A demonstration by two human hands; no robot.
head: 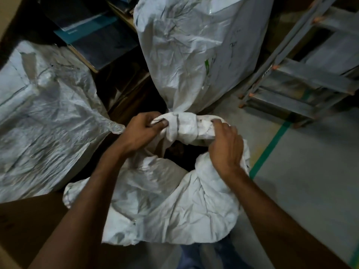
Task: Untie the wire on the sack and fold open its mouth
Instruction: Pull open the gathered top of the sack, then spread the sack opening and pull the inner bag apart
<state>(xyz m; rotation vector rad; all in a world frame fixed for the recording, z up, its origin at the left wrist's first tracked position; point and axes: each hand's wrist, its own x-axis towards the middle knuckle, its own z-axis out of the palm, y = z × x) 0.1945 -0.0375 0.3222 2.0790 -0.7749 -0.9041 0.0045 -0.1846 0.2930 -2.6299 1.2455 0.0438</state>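
A white woven sack point(171, 200) stands right below me with its mouth open; a dark opening point(184, 152) shows inside. The far edge of the mouth is rolled outward into a thick cuff point(186, 127). My left hand point(143, 131) pinches the left end of that cuff between thumb and fingers. My right hand point(225, 146) grips the right side of the rolled rim, fingers curled over it. No wire shows anywhere on the sack.
A second full white sack point(194, 49) leans just behind the cuff. A third sack point(42, 117) lies at the left. Cardboard point(25, 226) sits at lower left, a metal ladder point(303, 74) at upper right, green floor tape point(272, 146) to the right.
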